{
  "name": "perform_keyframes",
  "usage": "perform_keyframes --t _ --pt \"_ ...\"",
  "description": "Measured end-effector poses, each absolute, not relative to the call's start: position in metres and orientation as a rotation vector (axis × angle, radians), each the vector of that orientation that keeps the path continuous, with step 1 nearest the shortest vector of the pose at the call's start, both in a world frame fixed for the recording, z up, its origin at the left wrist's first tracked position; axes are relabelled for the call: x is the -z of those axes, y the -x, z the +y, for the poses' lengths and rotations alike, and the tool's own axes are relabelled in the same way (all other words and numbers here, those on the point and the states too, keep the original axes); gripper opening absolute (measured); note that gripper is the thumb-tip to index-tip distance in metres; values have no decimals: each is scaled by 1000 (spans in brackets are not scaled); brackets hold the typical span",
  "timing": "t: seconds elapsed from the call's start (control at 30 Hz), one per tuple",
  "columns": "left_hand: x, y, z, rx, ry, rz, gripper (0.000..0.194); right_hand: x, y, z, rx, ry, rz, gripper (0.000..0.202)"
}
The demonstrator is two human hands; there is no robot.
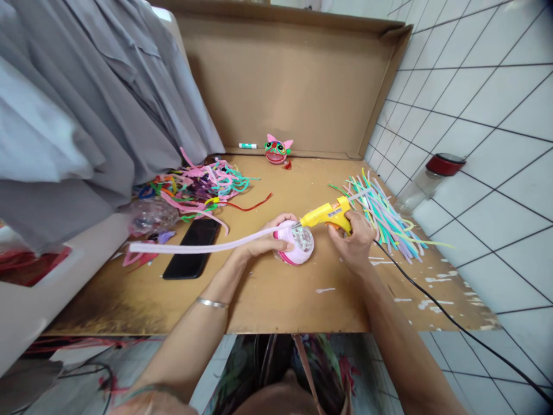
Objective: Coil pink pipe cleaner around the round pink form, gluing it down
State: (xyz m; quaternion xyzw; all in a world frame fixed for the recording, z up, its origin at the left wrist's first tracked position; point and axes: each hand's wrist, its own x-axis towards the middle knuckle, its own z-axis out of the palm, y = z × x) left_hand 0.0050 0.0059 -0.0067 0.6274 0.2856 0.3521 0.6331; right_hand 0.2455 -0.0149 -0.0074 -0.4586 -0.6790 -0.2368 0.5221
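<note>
My left hand (273, 235) is closed round a ball (301, 246) wound with pink and pale pink strips, clear plastic showing on its right side. A long pale pink strip (190, 248) runs from the ball leftward over my wrist side and past the phone. My right hand (355, 239) grips the handle of a yellow glue gun (325, 213), whose metal nozzle is at the top of the ball. A glue stick comes out of the gun's rear. Whether the nozzle touches the ball cannot be made out.
A black phone (192, 249) lies left, below a tangled heap of coloured strips (207, 183). Right are loose pastel sticks (386, 213), a red-lidded jar (425, 183) and the gun's black cord (436, 302). A lion-like ornament (276, 150) and a marker (247, 146) sit at the back.
</note>
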Motion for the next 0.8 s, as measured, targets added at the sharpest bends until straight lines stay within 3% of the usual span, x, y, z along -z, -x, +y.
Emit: perform_keyframes --t 0.8 --pt "8 -6 8 -805 -1451 652 68 6 -245 -15 562 1096 -1642 12"
